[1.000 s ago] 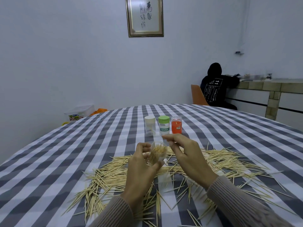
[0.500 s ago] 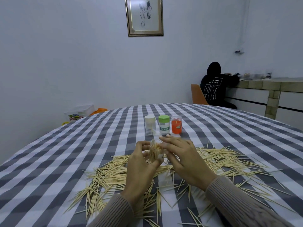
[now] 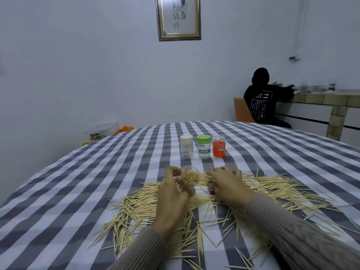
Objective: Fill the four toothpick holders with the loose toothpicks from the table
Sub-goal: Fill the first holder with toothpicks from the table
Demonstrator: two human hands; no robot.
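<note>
Four toothpick holders in view: three stand in a row on the checked tablecloth (image 3: 78,191) at 12 o'clock from the hands, one is held. Row, left to right: white-capped clear holder (image 3: 186,146) with a few sticks visible inside; green-capped holder (image 3: 203,146) with a green label; clear holder with orange contents (image 3: 219,146). The three stand just beside one another; whether they touch cannot be told. Fourth, a clear open holder (image 3: 188,180), is gripped by the left hand (image 3: 172,197), fingers and thumb curled round its wall, mouth tilted toward the camera, packed with toothpicks standing on end. Right hand (image 3: 229,187) lies palm down at 3 o'clock of the held holder, fingers bent over the pile; fingertips sit among the sticks, but whether they pinch any cannot be told. Loose toothpicks (image 3: 282,190) spread in a broad, untidy band across the cloth, from 8 o'clock under the left wrist to 3 o'clock well past the right hand, with strays toward 6 o'clock. Both forearms wear ribbed beige sleeves (image 3: 292,236). Background: framed calligraphy (image 3: 178,17) on the wall at 12 o'clock; person in a dark hooded top (image 3: 266,100) seated on an orange chair (image 3: 241,112) at 2 o'clock, facing a tiled counter (image 3: 321,98); plastic storage box (image 3: 103,130) on the floor at 10 o'clock.
</note>
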